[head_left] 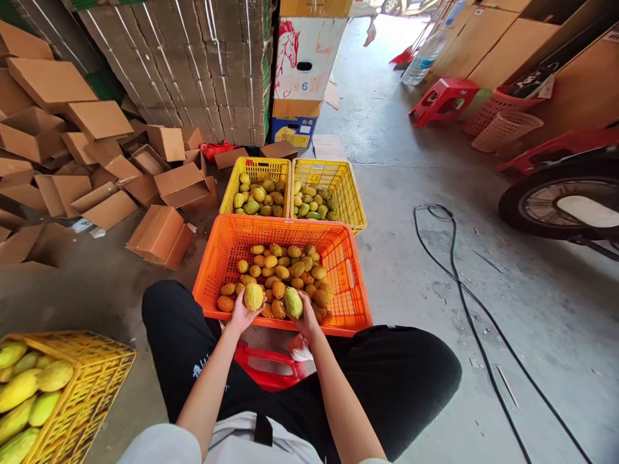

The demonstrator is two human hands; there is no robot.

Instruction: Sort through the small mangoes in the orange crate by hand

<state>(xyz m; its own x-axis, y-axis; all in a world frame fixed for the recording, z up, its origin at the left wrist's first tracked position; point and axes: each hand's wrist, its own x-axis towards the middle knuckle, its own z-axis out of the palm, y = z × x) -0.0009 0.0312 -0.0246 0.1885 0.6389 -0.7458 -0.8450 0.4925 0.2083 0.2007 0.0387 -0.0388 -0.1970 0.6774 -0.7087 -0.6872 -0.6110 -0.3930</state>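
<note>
My left hand (244, 316) is closed round a plump yellow oval fruit (253, 297). A greener oval fruit (293, 303) is in my right hand (306, 316), its fingers wrapped along the side. Both hands are over the near edge of an orange plastic crate (355, 293), in front of my lap. Inside that crate lie many orange-brown oval fruits (282, 272), heaped toward the middle. Two yellow crates stand just behind it: the left one (231, 187) holds yellow-green fruits (258, 193), the right one (352, 200) greener fruits (314, 201). The exact fruit kind cannot be made out.
A yellow crate (104, 386) of larger yellow fruits (29, 386) stands at lower left. Loose cardboard boxes (159, 235) are piled on the left, below stacked flat cartons (193, 71). A black cable (459, 283) and a motorbike wheel (546, 200) lie right. Beneath my hands is a red stool (271, 380).
</note>
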